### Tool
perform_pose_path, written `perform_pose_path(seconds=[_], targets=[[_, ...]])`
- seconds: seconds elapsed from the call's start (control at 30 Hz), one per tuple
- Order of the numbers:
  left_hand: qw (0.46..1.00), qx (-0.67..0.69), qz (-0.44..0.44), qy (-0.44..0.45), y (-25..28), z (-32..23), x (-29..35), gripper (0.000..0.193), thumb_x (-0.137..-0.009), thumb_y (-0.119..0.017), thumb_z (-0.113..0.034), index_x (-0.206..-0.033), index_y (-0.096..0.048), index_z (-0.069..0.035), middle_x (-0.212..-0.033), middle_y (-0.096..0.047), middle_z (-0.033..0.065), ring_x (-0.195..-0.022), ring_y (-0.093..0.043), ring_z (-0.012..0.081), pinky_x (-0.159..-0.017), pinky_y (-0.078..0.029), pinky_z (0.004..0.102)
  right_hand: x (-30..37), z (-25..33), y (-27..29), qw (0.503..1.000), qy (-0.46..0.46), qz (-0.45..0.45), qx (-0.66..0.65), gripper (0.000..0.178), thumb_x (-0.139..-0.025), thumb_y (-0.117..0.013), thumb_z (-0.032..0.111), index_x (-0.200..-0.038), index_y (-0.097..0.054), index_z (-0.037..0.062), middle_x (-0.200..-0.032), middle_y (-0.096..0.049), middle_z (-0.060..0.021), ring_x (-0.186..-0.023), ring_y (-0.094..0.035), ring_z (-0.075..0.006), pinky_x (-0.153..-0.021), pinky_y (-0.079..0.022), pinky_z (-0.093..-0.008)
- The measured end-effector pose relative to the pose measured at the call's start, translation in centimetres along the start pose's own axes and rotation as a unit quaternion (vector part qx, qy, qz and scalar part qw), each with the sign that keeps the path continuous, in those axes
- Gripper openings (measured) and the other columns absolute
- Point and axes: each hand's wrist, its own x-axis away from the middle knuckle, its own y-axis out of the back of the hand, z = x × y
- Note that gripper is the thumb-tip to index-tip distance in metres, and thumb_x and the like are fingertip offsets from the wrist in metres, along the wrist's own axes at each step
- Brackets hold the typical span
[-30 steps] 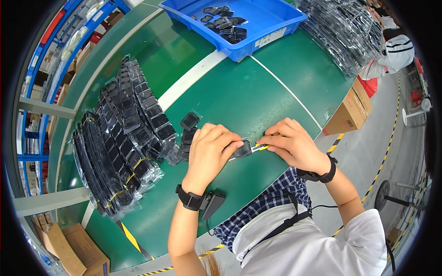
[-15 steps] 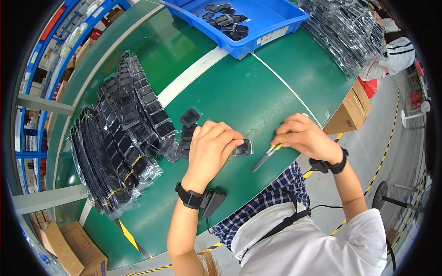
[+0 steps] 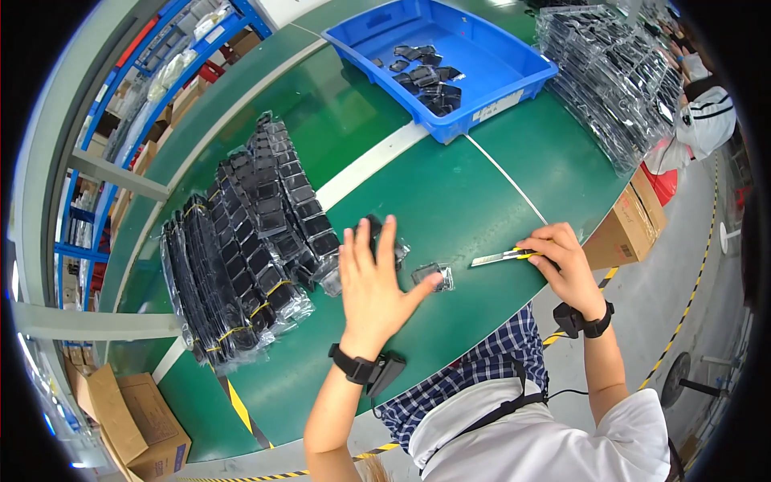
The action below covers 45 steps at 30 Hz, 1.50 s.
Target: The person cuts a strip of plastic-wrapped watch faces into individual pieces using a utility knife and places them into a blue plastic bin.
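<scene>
My left hand (image 3: 373, 299) is spread open, palm down, over the green table. Its thumb tip rests on or just above a small black piece in a clear bag (image 3: 430, 278). More bagged black pieces (image 3: 399, 251) lie partly hidden under its fingers. My right hand (image 3: 562, 261) grips a yellow-and-black utility knife (image 3: 507, 255) near the table's front edge. The knife's blade is out and points left, apart from the single bagged piece. To the left lies a pile of long strips of bagged black pieces (image 3: 245, 249), some tied with yellow bands.
A blue tray (image 3: 502, 60) holding several loose bagged pieces stands at the far side. Stacked clear-wrapped strips (image 3: 606, 80) lie at the far right. Cardboard boxes (image 3: 630, 229) stand beside the table, and a metal post (image 3: 96, 323) crosses its left end.
My left hand has gone from a closed pinch at the bagged piece to spread fingers. My right hand, with the knife, has drawn away to the right. The whole view has shifted slightly.
</scene>
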Motion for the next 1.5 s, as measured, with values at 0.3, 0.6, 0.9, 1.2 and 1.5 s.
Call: perform_pose_path(seconds=[0.3, 0.6, 0.9, 1.2, 1.5], targets=[[0.996, 0.062, -0.002, -0.064, -5.1, -1.9, -4.1, 0.081, -0.088, -0.076, -0.053, -0.149, -0.050, -0.007, -0.161, -0.036, 0.0220, -0.151, -0.028, 0.0477, -0.123, -0.026, 0.0590, -1.4, 1.3, -2.6, 0.996, -0.011, -0.086, -0.021, 0.031, -0.088, -0.068, -0.005, -0.117, -0.074, 0.0055, -0.113, -0.064, -0.0092, -0.108, -0.058, -0.0287, -0.094, -0.048, -0.0374], [0.995, -0.025, -0.084, -0.054, 1.7, 0.3, -3.0, 0.059, -0.091, -0.075, -0.022, -0.142, -0.054, -0.001, -0.144, -0.056, 0.0195, -0.138, -0.050, 0.0382, -0.118, -0.038, 0.0508, 0.2, 1.2, -1.3, 0.992, -0.028, -0.120, -0.016, 0.031, -0.088, -0.067, -0.006, -0.118, -0.072, 0.0024, -0.112, -0.064, -0.0118, -0.106, -0.060, -0.0284, -0.093, -0.049, -0.0357], [0.996, -0.062, -0.037, 0.061, 5.5, 4.2, 3.1, 0.035, -0.083, -0.079, -0.011, -0.115, -0.069, -0.002, -0.117, -0.067, 0.0103, -0.110, -0.063, 0.0327, -0.097, -0.051, 0.0438, 0.2, 4.3, -2.7, 0.995, -0.014, -0.079, -0.055, 0.032, -0.088, -0.067, -0.006, -0.118, -0.073, 0.0035, -0.111, -0.064, -0.0110, -0.104, -0.060, -0.0281, -0.090, -0.050, -0.0362], [0.997, -0.043, -0.058, 0.006, 4.5, 4.3, 5.8, 0.016, -0.088, -0.071, -0.002, -0.104, -0.073, -0.004, -0.102, -0.072, 0.0087, -0.100, -0.068, 0.0301, -0.087, -0.055, 0.0416, 0.7, 5.6, -4.1, 0.997, 0.008, -0.026, -0.068, 0.034, -0.087, -0.071, -0.004, -0.118, -0.074, 0.0065, -0.109, -0.063, -0.0088, -0.102, -0.060, -0.0271, -0.088, -0.051, -0.0361], [0.999, -0.042, -0.004, -0.005, 4.7, 3.2, 2.7, 0.029, -0.090, -0.075, -0.026, -0.114, -0.072, -0.009, -0.123, -0.069, 0.0094, -0.107, -0.066, 0.0287, -0.090, -0.056, 0.0418, 1.0, 5.9, -4.3, 0.997, 0.001, -0.022, -0.075, 0.035, -0.086, -0.072, -0.005, -0.119, -0.074, 0.0073, -0.109, -0.063, -0.0082, -0.102, -0.061, -0.0267, -0.087, -0.051, -0.0360]])
